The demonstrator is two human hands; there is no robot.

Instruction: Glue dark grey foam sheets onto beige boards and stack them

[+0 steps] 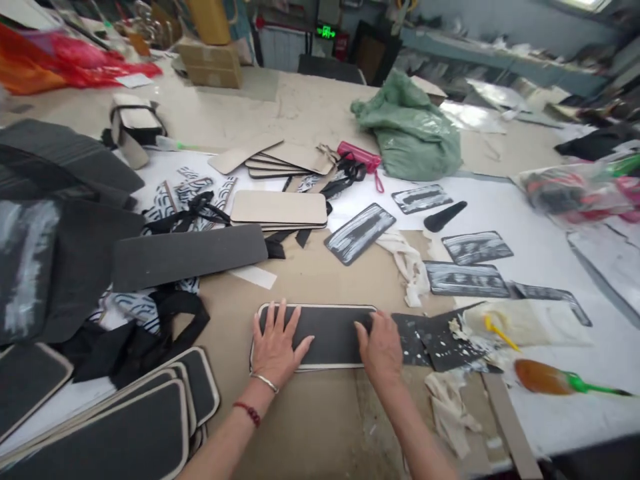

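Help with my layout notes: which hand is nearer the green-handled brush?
Right. The right hand, at the right end of the dark panel, lies left of the brush; the left hand rests farther left on the panel.

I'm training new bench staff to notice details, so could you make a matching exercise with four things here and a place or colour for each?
Things:
1. Panel under the left hand and right hand
2. Bangle
3. Cardboard boxes
4. Small cylinder

Places or colours:
A. Toward the far left of the table
B. Pink
C. Dark with a pale border
D. Worn at the wrist

Pairs: 1-C, 2-D, 3-A, 4-B
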